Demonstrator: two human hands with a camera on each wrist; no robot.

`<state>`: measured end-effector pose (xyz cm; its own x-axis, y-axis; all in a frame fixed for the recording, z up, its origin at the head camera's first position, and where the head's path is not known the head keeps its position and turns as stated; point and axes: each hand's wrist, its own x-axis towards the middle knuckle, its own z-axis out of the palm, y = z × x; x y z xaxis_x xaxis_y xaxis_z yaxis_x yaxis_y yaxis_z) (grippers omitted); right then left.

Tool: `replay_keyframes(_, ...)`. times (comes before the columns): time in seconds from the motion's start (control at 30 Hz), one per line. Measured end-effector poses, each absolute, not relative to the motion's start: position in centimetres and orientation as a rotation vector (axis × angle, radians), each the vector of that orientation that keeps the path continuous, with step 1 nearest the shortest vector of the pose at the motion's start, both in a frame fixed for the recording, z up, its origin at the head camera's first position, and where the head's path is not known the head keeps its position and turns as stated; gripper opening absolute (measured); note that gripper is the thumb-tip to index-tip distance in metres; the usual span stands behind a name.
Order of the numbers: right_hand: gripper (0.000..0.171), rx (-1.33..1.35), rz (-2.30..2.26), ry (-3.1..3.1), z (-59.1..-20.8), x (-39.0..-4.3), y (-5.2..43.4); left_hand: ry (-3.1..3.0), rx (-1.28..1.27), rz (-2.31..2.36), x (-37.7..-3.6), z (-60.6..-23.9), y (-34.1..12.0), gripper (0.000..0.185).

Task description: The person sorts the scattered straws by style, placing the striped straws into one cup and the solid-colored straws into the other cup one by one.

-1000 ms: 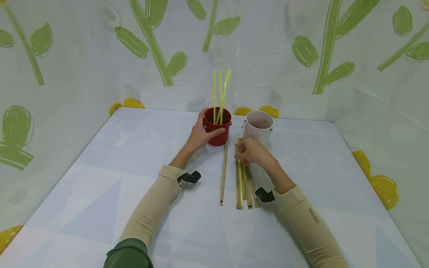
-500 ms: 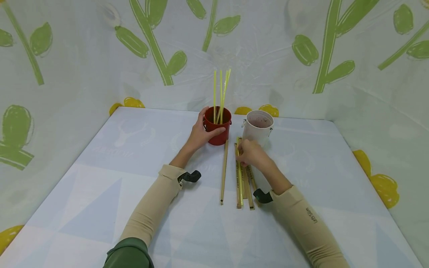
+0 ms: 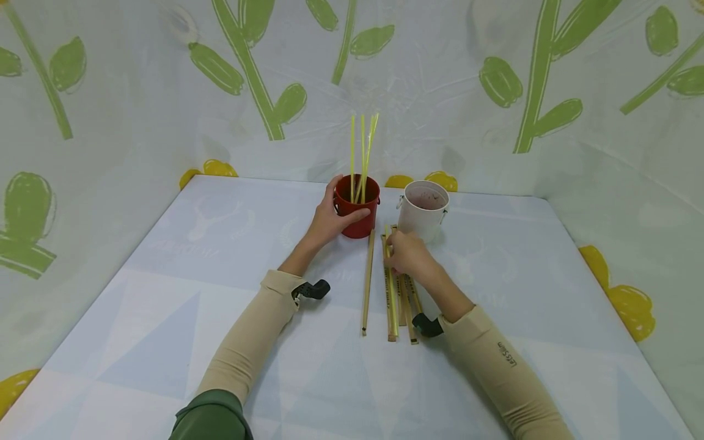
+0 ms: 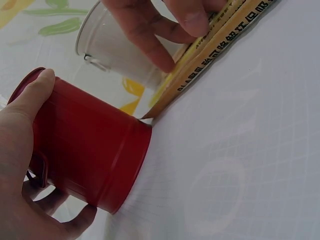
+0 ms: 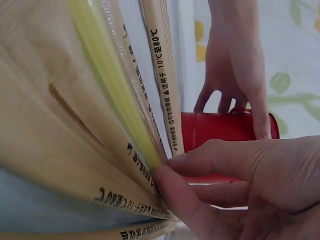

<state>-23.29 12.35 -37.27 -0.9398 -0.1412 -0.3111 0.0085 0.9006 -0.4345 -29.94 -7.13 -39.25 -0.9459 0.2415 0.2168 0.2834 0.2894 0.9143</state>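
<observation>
A red bucket [image 3: 359, 211] [image 4: 95, 160] [image 5: 220, 131] stands at the table's far middle with several yellow straws [image 3: 362, 153] upright in it. My left hand [image 3: 329, 221] [image 4: 20, 135] grips the bucket's side, thumb on the front wall. To its right stands a white bucket [image 3: 422, 209] [image 4: 112, 45]. In front of that lie several paper-wrapped straws [image 3: 406, 299] [image 4: 225, 30] [image 5: 161, 85] side by side, one yellow straw [image 3: 392, 299] [image 5: 115, 100] among them. My right hand [image 3: 407, 253] [image 5: 250, 185] sits on their far ends, its fingertips pinching the yellow straw's end.
One more wrapped straw [image 3: 367, 281] lies alone, just left of the bundle, its far end by the red bucket. The pale table mat [image 3: 165, 305] is hemmed by leaf-printed sheet walls [image 3: 82, 122] at the left, back and right.
My right hand has slid a little left and farther along the straw bundle, and its forearm has shifted left. The left hand and red bucket have stayed put.
</observation>
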Motion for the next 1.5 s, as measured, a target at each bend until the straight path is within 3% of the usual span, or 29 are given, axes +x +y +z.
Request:
replay_keyframes(0.2, 0.049, -0.058, -0.608, 2.719, -37.1, -23.1, 12.2, -2.478, -0.494, -1.747, -31.2, -40.9, -7.2, 0.092)
replay_keyframes(0.43, 0.029, -0.088, -0.570, 2.749, -37.0, -22.8, 12.1, -2.469, -0.493, -1.753, -31.0, -40.9, -7.2, 0.092)
replay_keyframes(1.5, 0.021, -0.173, -0.470, 2.762, -36.7, -22.2, 11.8, -2.458, -0.508, -1.754, -31.2, -40.9, -7.2, 0.093)
